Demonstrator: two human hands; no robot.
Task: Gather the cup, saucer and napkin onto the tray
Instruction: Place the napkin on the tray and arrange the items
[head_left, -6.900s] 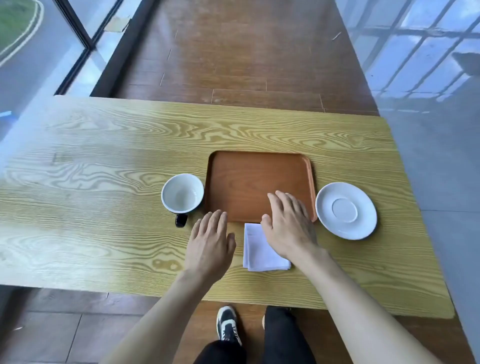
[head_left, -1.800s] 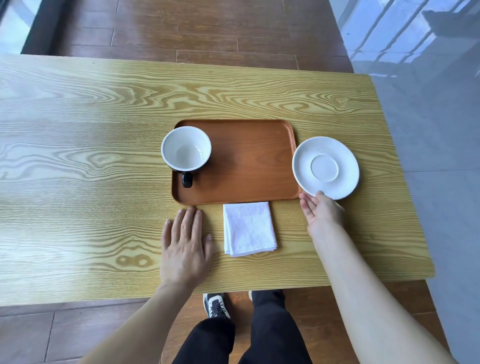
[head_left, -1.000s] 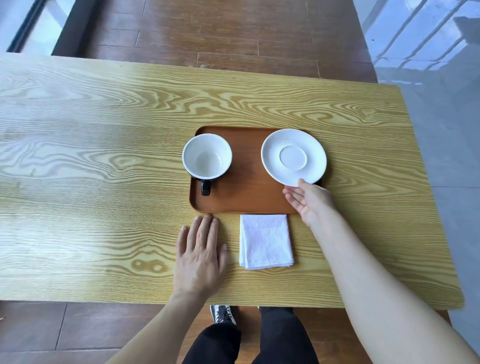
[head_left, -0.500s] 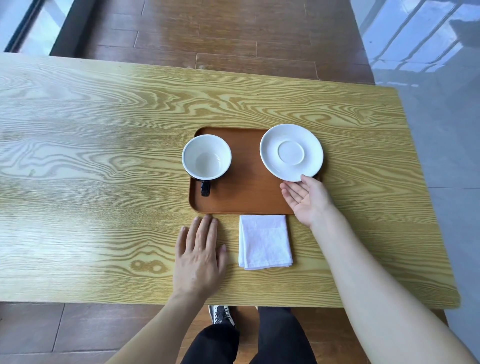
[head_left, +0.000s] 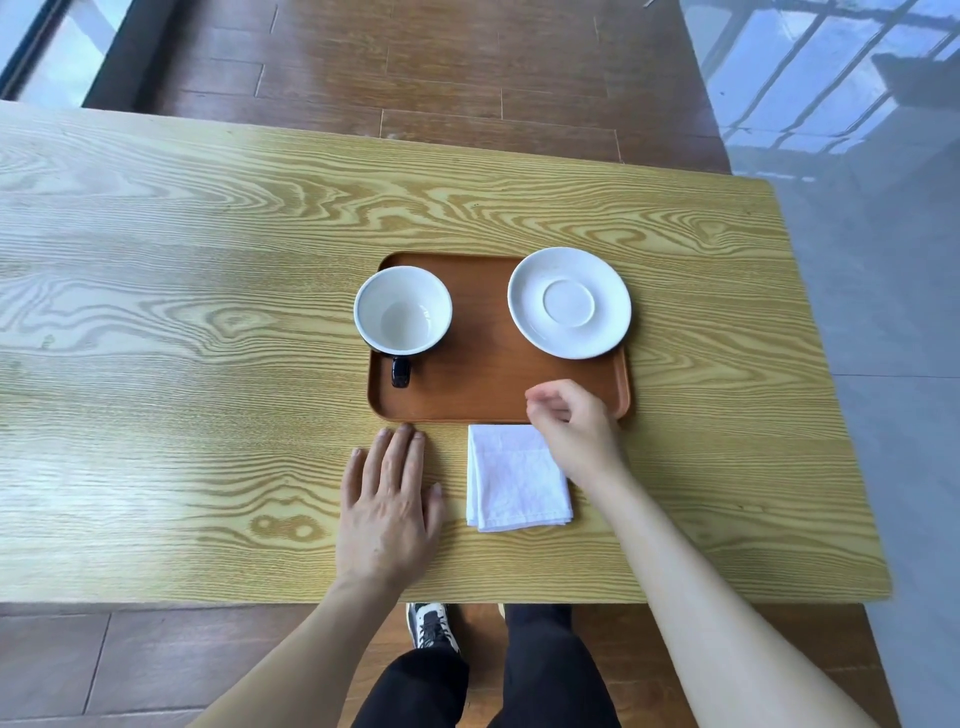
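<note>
A brown wooden tray (head_left: 483, 384) lies on the table's middle. On its left side stands a cup (head_left: 403, 310), white inside with a black handle pointing toward me. A white saucer (head_left: 569, 302) rests on the tray's right side, overhanging the far right corner. A folded white napkin (head_left: 511, 480) lies on the table just in front of the tray. My right hand (head_left: 574, 423) hovers over the tray's near edge and the napkin's far right corner, fingers curled and holding nothing. My left hand (head_left: 389, 506) lies flat on the table left of the napkin.
The light wood-grain table (head_left: 208, 312) ends close at the right and near edges. Beyond it are a dark wooden floor (head_left: 441, 67) and a grey glossy floor (head_left: 883, 260). My legs and a shoe (head_left: 431, 626) show below the near edge.
My right hand set the saucer on the tray's right side, let go of it, and pulled back toward the napkin with fingers curling. My left hand has stayed flat.
</note>
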